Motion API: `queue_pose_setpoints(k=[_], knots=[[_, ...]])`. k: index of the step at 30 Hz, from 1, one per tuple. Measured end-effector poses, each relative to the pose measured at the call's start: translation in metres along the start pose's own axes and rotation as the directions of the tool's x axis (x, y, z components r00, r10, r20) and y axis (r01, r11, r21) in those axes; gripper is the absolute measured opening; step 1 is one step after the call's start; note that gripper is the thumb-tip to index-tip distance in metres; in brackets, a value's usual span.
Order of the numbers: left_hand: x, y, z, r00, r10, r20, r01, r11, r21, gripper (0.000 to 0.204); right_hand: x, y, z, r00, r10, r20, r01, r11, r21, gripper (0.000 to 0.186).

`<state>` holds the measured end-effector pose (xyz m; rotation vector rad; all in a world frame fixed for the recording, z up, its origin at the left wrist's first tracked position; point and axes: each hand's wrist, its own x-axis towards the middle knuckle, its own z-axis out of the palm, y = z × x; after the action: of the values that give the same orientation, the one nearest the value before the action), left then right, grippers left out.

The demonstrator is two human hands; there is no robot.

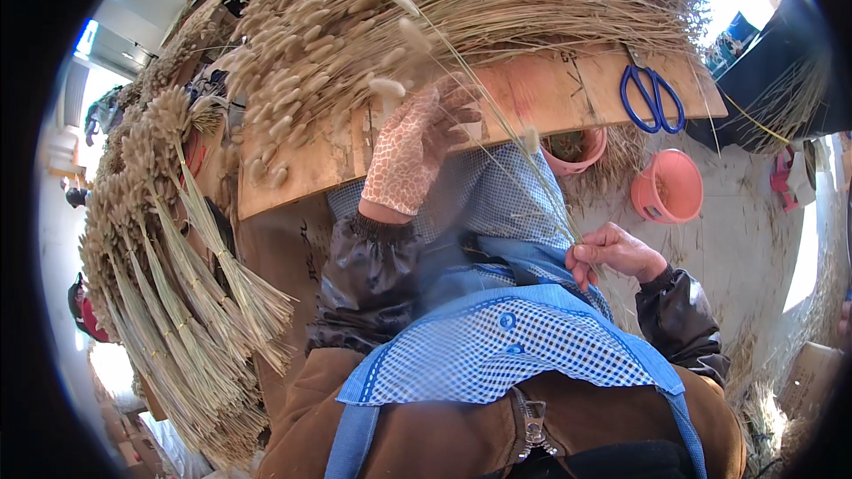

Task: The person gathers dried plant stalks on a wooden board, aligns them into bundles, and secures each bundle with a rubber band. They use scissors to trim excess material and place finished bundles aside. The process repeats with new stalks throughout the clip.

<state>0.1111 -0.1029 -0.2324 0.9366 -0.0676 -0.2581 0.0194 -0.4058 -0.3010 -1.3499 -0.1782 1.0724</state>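
Observation:
My right hand (pixel 614 254) pinches the lower ends of a few thin dried bunny-tail grass stems (pixel 506 124), held over my lap. They slant up and leftward, with fluffy heads at different heights. My left hand (pixel 424 137), in a patterned fingerless-looking glove, is raised at the front edge of the wooden board (pixel 524 93). Its fingers are apart and somewhat blurred, close beside the slanting stems, and I see nothing gripped in them. Just beyond it lies a thick heap of dried bunny-tail grass (pixel 355 44), heads to the left and stems to the right.
Blue-handled scissors (pixel 652 99) lie at the board's right end. A pink bucket (pixel 667 186) stands on the floor, and another pink container (pixel 575 153) is partly under the board. Tied grass bundles (pixel 191 302) are stacked at left. Loose straw litters the floor at right.

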Motion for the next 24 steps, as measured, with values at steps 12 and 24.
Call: queue_pose_setpoints(k=[12, 24], knots=[[-0.009, 0.011, 0.002, 0.996, 0.057, -0.062, -0.05, 0.993, 0.11, 0.033, -0.002, 0.011, -0.004, 1.0, 0.006, 0.03, -0.003, 0.995, -0.097, 0.027], [-0.007, 0.009, 0.003, 0.998, 0.042, -0.047, -0.028, 0.964, 0.264, 0.034, 0.0, 0.017, -0.003, 0.999, 0.035, 0.001, -0.035, 0.996, -0.087, 0.028]])
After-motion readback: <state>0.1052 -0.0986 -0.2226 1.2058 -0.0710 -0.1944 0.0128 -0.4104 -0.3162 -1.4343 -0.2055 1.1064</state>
